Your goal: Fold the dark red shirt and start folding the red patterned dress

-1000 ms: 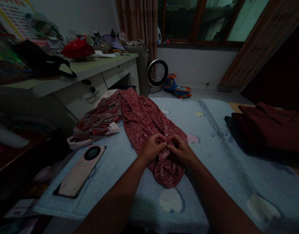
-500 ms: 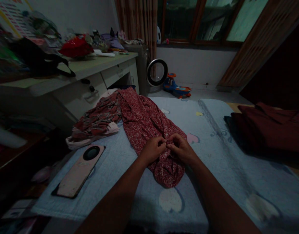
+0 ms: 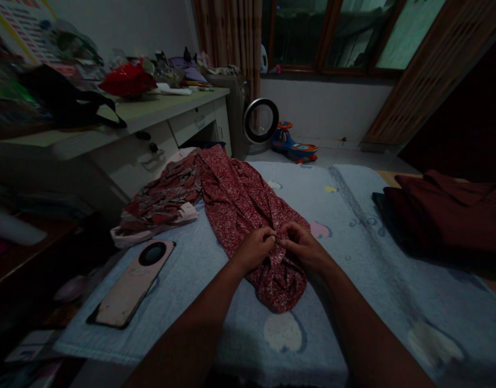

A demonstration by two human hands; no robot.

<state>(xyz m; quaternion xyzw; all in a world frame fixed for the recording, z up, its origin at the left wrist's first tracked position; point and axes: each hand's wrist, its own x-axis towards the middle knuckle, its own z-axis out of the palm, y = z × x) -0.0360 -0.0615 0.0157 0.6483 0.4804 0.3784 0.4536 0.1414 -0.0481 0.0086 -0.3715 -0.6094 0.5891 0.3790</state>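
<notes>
A red garment with a fine white print (image 3: pixel 239 194) lies stretched over the light blue bed cover (image 3: pixel 199 302), its rounded near end bunched toward me. My left hand (image 3: pixel 256 248) pinches the garment's fabric from the left, thumb against forefinger. Close beside it, my right hand (image 3: pixel 302 245) grips the same bit of cloth from the right, fingertips almost touching the left ones. What exactly sits between the fingertips is too small and dark to make out. Left of the red garment, a crumpled patterned cloth with pale edging (image 3: pixel 162 194) touches its far end.
A phone with a round camera (image 3: pixel 130 285) lies at the cover's left edge. Folded dark red clothes (image 3: pixel 453 215) are stacked at right. Beyond stand a cluttered desk (image 3: pixel 170 110), a washing machine with its door (image 3: pixel 261 120) swung out, and a blue ride-on toy (image 3: pixel 292 144).
Both hands stay at the same spot on the garment, with only slight shifts of the fingers. The view has moved very slightly.
</notes>
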